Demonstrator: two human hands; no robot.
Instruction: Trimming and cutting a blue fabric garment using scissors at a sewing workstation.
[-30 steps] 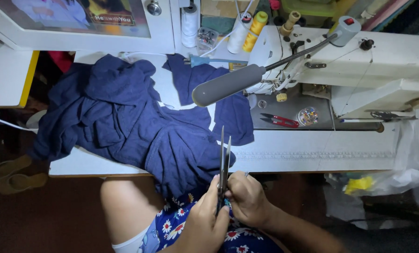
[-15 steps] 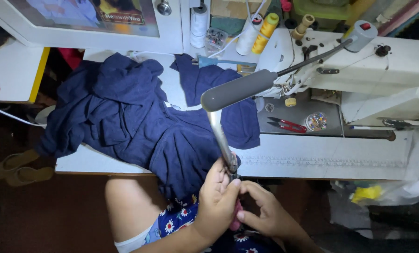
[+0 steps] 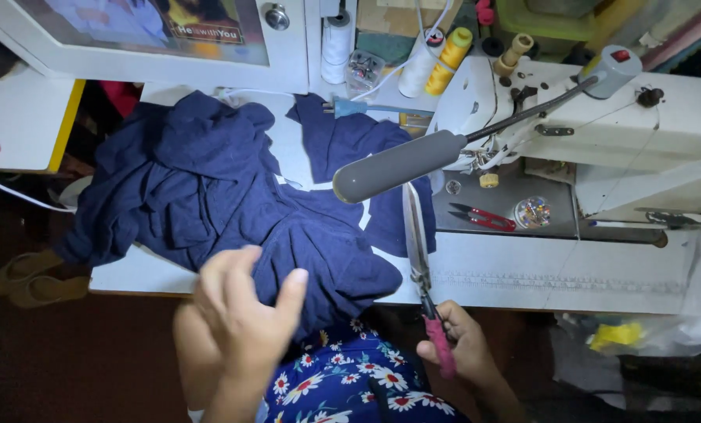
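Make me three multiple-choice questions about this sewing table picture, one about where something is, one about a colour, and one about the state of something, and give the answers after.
1. Where do the small red snips lie?
A. on the grey bed of the sewing machine
B. on the navy fabric
C. in the left hand

2. What colour are the handles of the large scissors?
A. green
B. pink
C. black

3. What is the state of the left hand?
A. closed on the scissors
B. flat on a thread cone
C. open, holding nothing, above the navy fabric

Answers:
1 A, the snips rest on the grey plate beside a small round container of pins.
2 B, pink shows inside the right hand that grips them.
3 C, its fingers are spread, with nothing between them.
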